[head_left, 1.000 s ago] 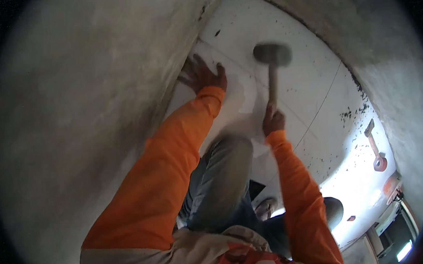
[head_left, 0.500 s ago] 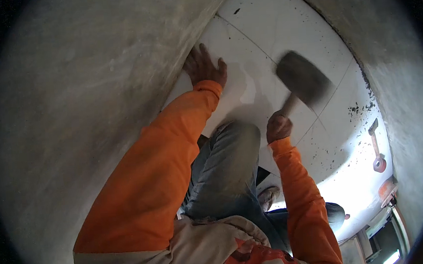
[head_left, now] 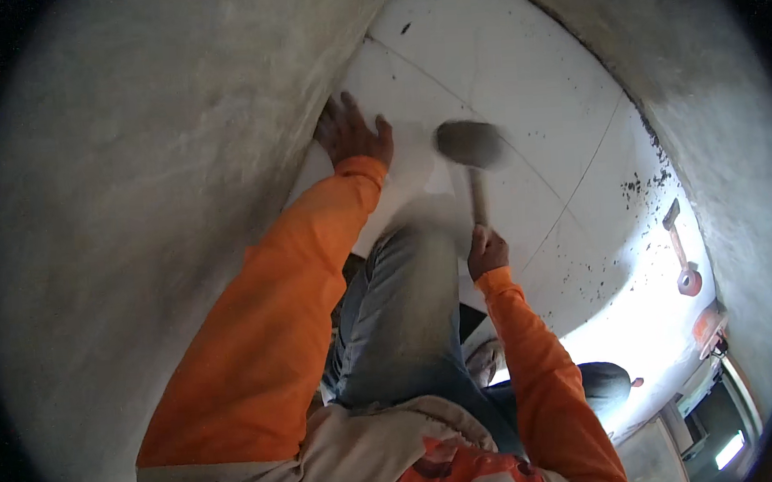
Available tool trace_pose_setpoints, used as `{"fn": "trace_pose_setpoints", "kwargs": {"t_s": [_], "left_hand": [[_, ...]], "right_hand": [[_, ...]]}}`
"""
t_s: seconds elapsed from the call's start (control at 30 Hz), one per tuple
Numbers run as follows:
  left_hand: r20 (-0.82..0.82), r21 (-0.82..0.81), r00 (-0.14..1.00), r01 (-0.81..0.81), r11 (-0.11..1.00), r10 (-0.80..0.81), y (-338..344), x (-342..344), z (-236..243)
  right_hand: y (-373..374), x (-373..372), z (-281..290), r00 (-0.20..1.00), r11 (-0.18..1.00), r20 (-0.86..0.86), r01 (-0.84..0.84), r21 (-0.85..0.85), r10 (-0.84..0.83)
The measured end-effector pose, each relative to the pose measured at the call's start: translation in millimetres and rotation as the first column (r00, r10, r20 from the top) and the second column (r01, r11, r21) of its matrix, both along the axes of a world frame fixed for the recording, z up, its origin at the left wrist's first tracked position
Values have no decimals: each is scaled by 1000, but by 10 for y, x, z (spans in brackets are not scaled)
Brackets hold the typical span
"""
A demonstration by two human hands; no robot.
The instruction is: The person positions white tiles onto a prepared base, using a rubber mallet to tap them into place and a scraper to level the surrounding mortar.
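Note:
My left hand [head_left: 355,132] rests on the white floor tiles [head_left: 513,74] with its fingers spread against the foot of the left wall. My right hand [head_left: 488,251] grips the wooden handle of a mallet [head_left: 467,143]; the dark head, blurred by motion, is over the tile to the right of my left hand, and whether it touches the tile I cannot tell. My bent knee in jeans [head_left: 414,266] is between my forearms, beside a dark gap in the tiling [head_left: 472,319].
Rough grey walls [head_left: 160,166] flank the tiled strip. On the right lie a small tool with a wooden handle [head_left: 673,223], a round roll [head_left: 688,281] at its lower end and an orange object [head_left: 709,323]. A doorway or window frame [head_left: 715,424] shows at lower right.
The mallet has swung: its head moved right and down in the picture, then back left, closer to my left hand. My left hand stays spread by the wall. The whole view shifts slightly.

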State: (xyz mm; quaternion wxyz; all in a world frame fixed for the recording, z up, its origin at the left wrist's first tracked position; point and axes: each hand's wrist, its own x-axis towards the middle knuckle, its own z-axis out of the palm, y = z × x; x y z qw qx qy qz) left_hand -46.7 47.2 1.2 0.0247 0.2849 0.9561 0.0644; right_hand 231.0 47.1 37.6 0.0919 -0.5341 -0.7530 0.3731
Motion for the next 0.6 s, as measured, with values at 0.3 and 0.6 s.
{"fn": "trace_pose_setpoints", "kwargs": {"t_s": [0.3,0.6], "left_hand": [[22,-29,999,-35,999,36,-241,-26,-34],[-34,-19,999,-33,999,33,-256,-219,69]], "right_hand": [[16,-72,166,998,992,60,16,-127,-8],[-37,75,447,992,972,123,26,-232,3]]}}
